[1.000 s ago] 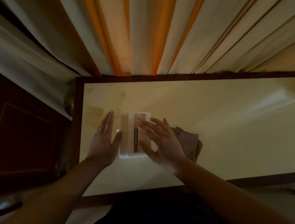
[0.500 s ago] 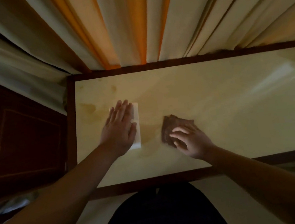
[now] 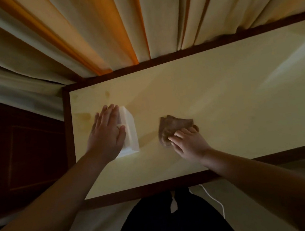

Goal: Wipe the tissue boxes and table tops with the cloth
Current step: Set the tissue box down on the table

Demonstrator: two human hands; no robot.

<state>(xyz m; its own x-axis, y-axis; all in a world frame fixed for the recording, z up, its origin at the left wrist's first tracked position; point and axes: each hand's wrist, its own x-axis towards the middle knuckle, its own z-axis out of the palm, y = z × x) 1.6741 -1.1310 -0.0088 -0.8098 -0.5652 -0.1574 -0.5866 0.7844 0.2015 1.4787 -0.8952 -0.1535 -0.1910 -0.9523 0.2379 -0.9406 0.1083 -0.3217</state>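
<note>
A white tissue box (image 3: 130, 131) stands near the left end of the pale yellow table top (image 3: 223, 106). My left hand (image 3: 106, 134) lies flat on the box's top with straight fingers, covering most of it. To the right, a crumpled brown cloth (image 3: 174, 127) lies on the table. My right hand (image 3: 187, 143) rests on the cloth's near edge, its fingers curled onto the fabric.
The table has a dark wooden rim (image 3: 157, 188). Cream and orange curtains (image 3: 117, 23) hang right behind its far edge. A dark wooden cabinet (image 3: 27, 150) stands to the left. Faint stains (image 3: 84, 116) mark the table's left end. A white cord (image 3: 214, 200) hangs below the front edge.
My right hand left the tissue box and moved right onto the cloth. My left hand moved from beside the box onto its top. The cloth spread out a little.
</note>
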